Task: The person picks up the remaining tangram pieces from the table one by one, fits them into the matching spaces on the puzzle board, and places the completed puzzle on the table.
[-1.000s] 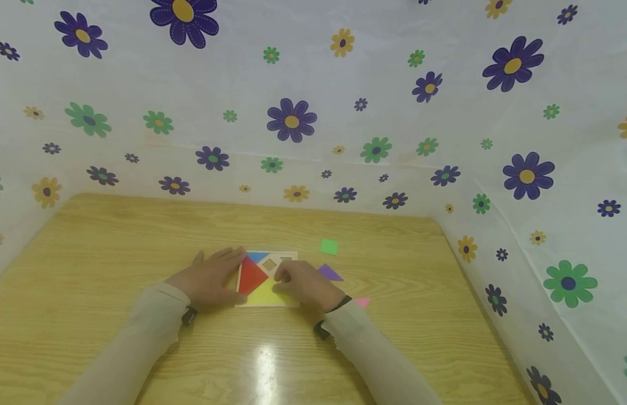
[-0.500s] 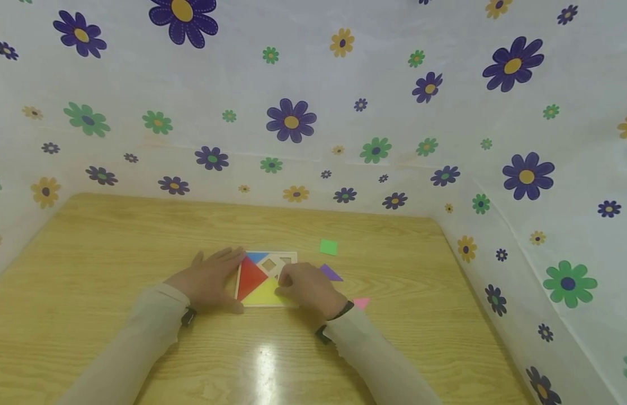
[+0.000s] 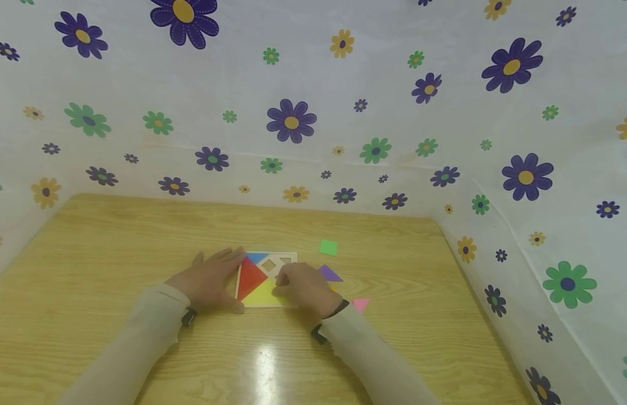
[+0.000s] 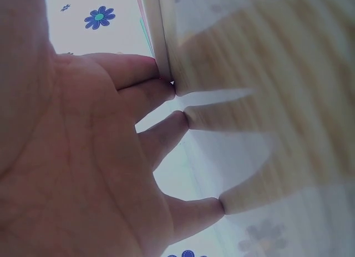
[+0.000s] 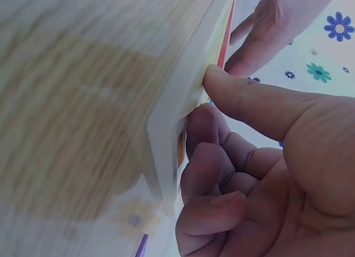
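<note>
A tangram tray (image 3: 295,256) lies flat mid-table. A blue piece (image 3: 256,257), a red triangle (image 3: 250,279) and a yellow triangle (image 3: 263,293) sit in it, beside bare cutouts. My left hand (image 3: 208,279) spreads along the tray's left side, one fingertip at its upper left corner; in the left wrist view several fingertips touch the tabletop. My right hand (image 3: 307,287) lies over the tray's right part with curled fingers. In the right wrist view its thumb and index finger pinch at the yellow triangle's edge. The right hand hides part of that piece, and an orange patch (image 5: 181,149) shows beside the fingers.
Right of the tray lie a green piece (image 3: 328,247), a purple piece (image 3: 330,273), a pink piece (image 3: 361,304) and a mostly hidden orange piece (image 3: 333,289). A flower-printed white sheet (image 3: 232,67) rises behind the wooden table (image 3: 141,236) and along its sides.
My right hand shifts slightly at the yellow triangle, and a bit of the orange piece comes into sight behind it. The left thumb has moved slightly off the tray's lower left corner.
</note>
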Tool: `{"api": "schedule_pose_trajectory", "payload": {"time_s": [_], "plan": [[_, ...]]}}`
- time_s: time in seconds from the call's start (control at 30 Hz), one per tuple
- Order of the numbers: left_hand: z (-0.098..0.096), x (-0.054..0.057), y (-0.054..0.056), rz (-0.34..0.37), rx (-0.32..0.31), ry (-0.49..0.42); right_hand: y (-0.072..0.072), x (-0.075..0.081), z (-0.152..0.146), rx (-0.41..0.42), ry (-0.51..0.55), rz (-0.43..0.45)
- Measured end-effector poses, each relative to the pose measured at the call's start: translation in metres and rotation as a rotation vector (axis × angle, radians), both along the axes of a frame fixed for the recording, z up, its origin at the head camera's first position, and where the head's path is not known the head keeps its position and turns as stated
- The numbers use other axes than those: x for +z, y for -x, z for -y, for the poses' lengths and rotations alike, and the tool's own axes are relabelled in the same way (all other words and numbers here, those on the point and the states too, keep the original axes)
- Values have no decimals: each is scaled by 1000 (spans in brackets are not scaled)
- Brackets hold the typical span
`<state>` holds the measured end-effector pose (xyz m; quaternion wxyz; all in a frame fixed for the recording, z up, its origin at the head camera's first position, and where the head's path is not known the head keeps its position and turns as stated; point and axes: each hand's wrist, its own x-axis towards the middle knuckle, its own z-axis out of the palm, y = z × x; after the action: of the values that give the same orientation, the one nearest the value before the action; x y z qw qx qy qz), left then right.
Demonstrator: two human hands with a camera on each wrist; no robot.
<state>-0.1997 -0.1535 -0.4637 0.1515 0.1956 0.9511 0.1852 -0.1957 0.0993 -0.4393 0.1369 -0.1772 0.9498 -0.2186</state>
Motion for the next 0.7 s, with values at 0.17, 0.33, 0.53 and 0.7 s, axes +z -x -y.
{"api": "schedule_pose_trajectory", "payload": {"time_s": [0.17,0.33,0.53,0.7], "plan": [[1,0,-1,3,5,6,1,-2,0,-1,6,17],[0,1,-1,8,9,6,3,3,-14,39,119,52],[-1,0,1,5,-4,4,13,23,-56,-12,186,-102],[0,-1,1,1,-12,-1,17,34,-88,-81,172,-217]]}}
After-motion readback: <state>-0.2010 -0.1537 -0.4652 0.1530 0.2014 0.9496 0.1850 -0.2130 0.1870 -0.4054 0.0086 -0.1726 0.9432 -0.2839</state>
